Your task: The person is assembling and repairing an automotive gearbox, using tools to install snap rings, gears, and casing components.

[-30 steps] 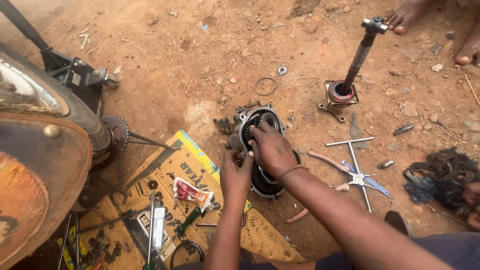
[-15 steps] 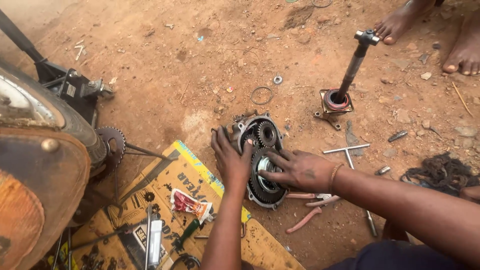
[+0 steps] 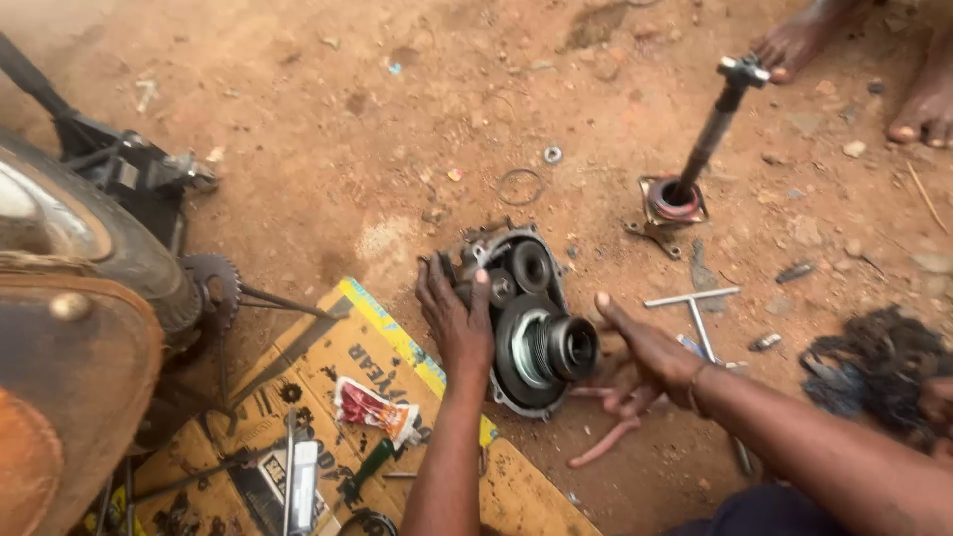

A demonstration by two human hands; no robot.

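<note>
Left hand fingers gripping gear housing, right hand open (beside it), red sachet on yellow cardboard.

arms: 2, bare, no sleeves | right wrist: thin band | lap: dark blue garment

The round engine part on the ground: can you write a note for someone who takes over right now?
Left hand: gripping the left edge of the engine casing, which lies on the dirt.
Right hand: open, off the casing, over the pliers with pink handles.
Gears and the ribbed drum sit inside the casing.
T-wrench, shaft, loose ring lie nearby.
Casing has no cover on.
</note>
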